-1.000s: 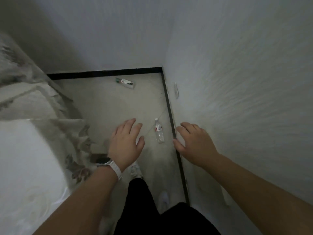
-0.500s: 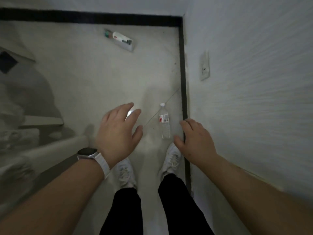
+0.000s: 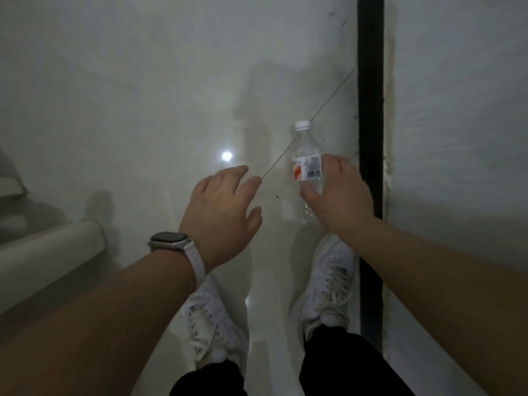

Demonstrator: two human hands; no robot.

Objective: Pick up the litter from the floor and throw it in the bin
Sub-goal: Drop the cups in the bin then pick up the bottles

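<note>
seen from the head camera, which looks straight down, a clear plastic bottle lies on its side on the pale glossy floor, just ahead of the person's feet. its white cap points away from the person, and a label with a red-orange patch wraps its middle. it lies near a black skirting that runs along the foot of the white wall on the right, but does not touch it

the right hand is down over the lower half of the bottle, back of the hand up. its thumb lies across the bottle's left side just below the label, and its fingers curve over the right edge of the label. i cannot tell whether the hand has closed on the bottle or only rests on it

the left hand hovers palm down to the left of the bottle, apart from it, fingers loose and slightly spread, holding nothing. a watch on a white strap sits on that wrist

a thin dark line runs slantwise across the floor from the skirting and passes under the bottle. a small round glare shines on the floor just beyond the left fingertips. below the hands are two white laced shoes and black trousers. a pale rounded rail crosses the left edge
</note>
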